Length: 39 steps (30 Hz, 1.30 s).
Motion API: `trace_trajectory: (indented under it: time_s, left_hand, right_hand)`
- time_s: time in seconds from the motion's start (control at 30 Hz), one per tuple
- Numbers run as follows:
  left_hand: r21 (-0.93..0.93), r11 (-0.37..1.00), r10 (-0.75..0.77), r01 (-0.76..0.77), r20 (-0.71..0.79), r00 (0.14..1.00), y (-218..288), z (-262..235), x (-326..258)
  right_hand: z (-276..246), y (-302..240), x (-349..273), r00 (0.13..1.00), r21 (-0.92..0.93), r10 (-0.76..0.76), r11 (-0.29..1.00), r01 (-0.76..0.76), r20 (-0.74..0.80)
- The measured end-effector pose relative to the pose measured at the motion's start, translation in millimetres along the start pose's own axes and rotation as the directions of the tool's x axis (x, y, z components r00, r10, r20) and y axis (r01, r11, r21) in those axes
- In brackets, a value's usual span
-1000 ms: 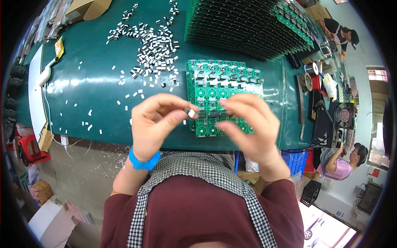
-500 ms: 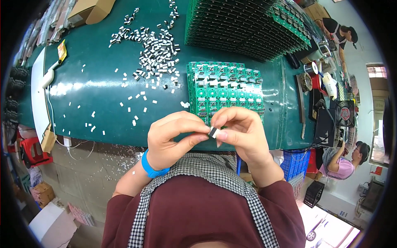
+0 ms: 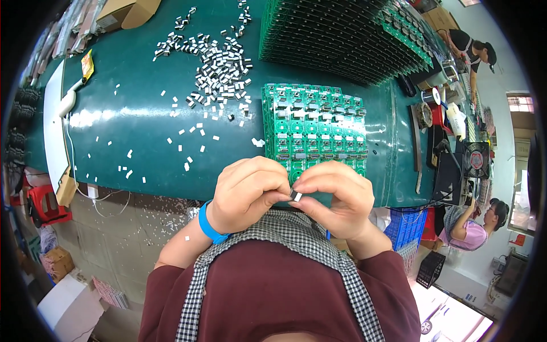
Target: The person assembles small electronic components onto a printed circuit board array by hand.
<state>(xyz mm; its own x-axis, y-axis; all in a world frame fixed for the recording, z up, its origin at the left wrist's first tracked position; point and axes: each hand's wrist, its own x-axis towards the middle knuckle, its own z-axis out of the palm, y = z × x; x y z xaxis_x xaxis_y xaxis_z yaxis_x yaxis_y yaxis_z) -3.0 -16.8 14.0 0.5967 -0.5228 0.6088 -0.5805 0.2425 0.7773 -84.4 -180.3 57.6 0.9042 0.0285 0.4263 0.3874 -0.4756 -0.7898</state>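
Note:
A small black-and-white block (image 3: 297, 197) is pinched between my two hands, just off the table's near edge. My left hand (image 3: 248, 187), with a blue band at its wrist, closes thumb and forefinger on the block's dark side. From the other side my right hand (image 3: 341, 196) grips it between thumb and fingers, and its white face shows. Just beyond the hands lies a stack of green circuit boards (image 3: 315, 128) carrying rows of small parts. A loose pile of similar black-and-white blocks (image 3: 222, 71) spreads over the far middle of the table.
Small white pieces (image 3: 180, 148) are scattered over the green table (image 3: 114, 154). A taller rack-like stack of boards (image 3: 325, 40) stands at the back. A white lamp-like tool (image 3: 67, 102) with a cable is at left. Two people work on the right.
Both hands have come slightly closer to my body with the block. The block has turned between the fingers, and my right fingers have closed in more. The view has shifted a little.

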Motion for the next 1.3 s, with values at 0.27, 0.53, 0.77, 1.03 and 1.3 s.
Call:
trace_trajectory:
  time_s: [0.27, 0.53, 0.77, 1.03, 1.3]
  left_hand:
    - [0.043, 0.994, 0.104, -0.104, -0.001, 0.995, -5, 5, -1]
    - [0.025, 0.998, 0.058, -0.058, -0.012, 0.998, -2, 2, 3]
    - [0.143, 0.974, 0.178, -0.174, -0.018, 0.984, -5, 4, -1]
    - [0.397, 0.917, 0.053, -0.019, -0.074, 0.996, -13, -6, 2]
    - [0.764, 0.595, -0.26, 0.249, -0.11, 0.959, -94, -22, -1]
  right_hand:
    - [-1, 3, 3, 0.996, 0.064, -0.009, 0.998, 0.003, 0.087]
    - [0, 8, -10, 0.989, -0.126, -0.137, 0.983, 0.13, -0.049]
    - [2, 10, -13, 0.978, -0.192, -0.184, 0.968, 0.163, -0.097]
    - [-38, 25, 3, 0.983, -0.4, -0.104, 0.916, 0.036, -0.15]
    - [-88, 58, 21, 0.988, -0.707, -0.068, 0.692, 0.146, 0.138]
